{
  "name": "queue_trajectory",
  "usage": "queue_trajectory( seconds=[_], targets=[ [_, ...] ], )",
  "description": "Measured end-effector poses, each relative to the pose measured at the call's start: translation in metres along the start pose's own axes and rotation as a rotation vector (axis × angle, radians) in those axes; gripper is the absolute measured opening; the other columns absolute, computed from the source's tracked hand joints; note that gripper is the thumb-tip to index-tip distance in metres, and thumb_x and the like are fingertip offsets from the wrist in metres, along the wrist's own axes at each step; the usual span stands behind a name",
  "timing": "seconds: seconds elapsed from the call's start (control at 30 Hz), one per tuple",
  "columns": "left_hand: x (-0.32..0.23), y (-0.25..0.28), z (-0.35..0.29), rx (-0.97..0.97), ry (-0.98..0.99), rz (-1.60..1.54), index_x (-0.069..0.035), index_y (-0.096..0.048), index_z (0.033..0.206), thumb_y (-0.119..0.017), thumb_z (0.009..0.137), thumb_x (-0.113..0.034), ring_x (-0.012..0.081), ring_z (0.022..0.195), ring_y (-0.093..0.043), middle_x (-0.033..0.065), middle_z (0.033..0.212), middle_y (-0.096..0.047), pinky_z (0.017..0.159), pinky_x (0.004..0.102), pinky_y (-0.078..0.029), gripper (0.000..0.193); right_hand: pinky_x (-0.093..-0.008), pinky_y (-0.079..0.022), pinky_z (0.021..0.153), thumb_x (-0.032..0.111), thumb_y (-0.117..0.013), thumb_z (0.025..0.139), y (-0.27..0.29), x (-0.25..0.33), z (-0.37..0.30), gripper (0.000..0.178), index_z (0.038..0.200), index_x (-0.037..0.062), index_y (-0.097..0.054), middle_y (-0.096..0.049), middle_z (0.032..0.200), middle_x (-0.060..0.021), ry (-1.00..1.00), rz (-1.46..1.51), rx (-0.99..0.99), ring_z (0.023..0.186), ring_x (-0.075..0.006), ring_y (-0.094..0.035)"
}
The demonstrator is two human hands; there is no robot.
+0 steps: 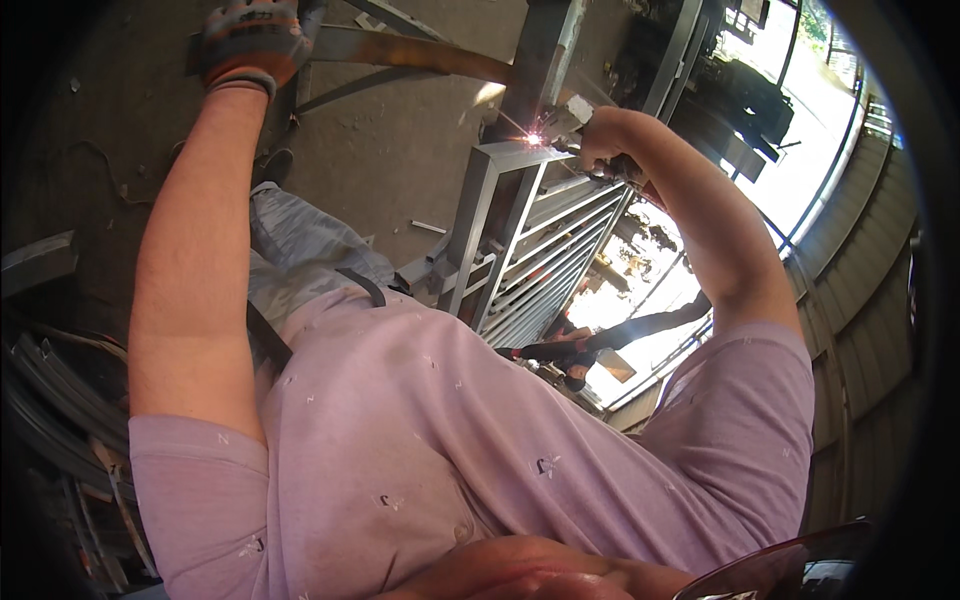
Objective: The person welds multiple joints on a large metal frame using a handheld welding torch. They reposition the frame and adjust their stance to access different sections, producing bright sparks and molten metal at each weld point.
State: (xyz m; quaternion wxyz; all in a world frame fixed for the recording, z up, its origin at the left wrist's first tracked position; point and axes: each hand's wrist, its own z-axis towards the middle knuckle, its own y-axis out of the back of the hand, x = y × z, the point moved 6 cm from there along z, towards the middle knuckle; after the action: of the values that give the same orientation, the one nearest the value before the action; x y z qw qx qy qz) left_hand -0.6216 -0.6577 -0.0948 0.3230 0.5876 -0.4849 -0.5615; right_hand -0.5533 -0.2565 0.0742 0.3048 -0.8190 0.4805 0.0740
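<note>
We see the right hand (600, 135) clenched around a tool whose tip throws sparks (534, 138) at the top corner of a grey metal gate frame (500, 215), which stands upright on the concrete floor (390, 150). The gloved left hand (250, 45) grips a rusty bar (420, 55) near its end. We judge the frame heavy, stiff and hot near the sparks, so we would take hold of its outer upright, well below that corner.
</note>
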Motion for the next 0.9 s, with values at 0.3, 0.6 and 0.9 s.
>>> queue_trajectory(
  seconds=[0.3,0.6,0.9],
  targets=[
    [0.003,-0.010,0.005,0.015,-0.011,0.023,-0.011,-0.073,0.116,-0.064,0.098,-0.049,0.0303,0.110,-0.069,0.0119,0.115,-0.074,0.098,0.0492,-0.050,0.043,-0.0357,-0.059,0.070,0.019,-0.080,0.072,0.002,-0.003,-0.004,0.019,0.084,0.0055,-0.084,-0.081,0.085,-0.0106,-0.041,0.102,0.001,0.075,-0.0219,-0.076],
    [0.001,0.000,0.001,-0.008,-0.012,-0.006,-0.011,-0.073,0.115,-0.063,0.098,-0.049,0.0311,0.108,-0.070,0.0127,0.113,-0.075,0.097,0.0500,-0.050,0.043,-0.0417,-0.056,0.081,0.023,-0.074,0.084,0.003,0.005,-0.018,0.015,0.091,0.0199,-0.087,-0.082,0.098,-0.0063,-0.035,-0.123,0.097,0.090,-0.0260,-0.076],
    [0.001,-0.002,0.001,-0.005,-0.014,-0.011,-0.010,-0.072,0.118,-0.062,0.099,-0.048,0.0319,0.109,-0.069,0.0139,0.115,-0.074,0.099,0.0500,-0.050,0.043,-0.0426,-0.055,0.078,0.024,-0.076,0.080,-0.003,-0.002,-0.005,0.015,0.090,0.0205,-0.087,-0.082,0.097,-0.0083,-0.001,-0.133,0.091,0.088,-0.0263,-0.075]
  ],
)
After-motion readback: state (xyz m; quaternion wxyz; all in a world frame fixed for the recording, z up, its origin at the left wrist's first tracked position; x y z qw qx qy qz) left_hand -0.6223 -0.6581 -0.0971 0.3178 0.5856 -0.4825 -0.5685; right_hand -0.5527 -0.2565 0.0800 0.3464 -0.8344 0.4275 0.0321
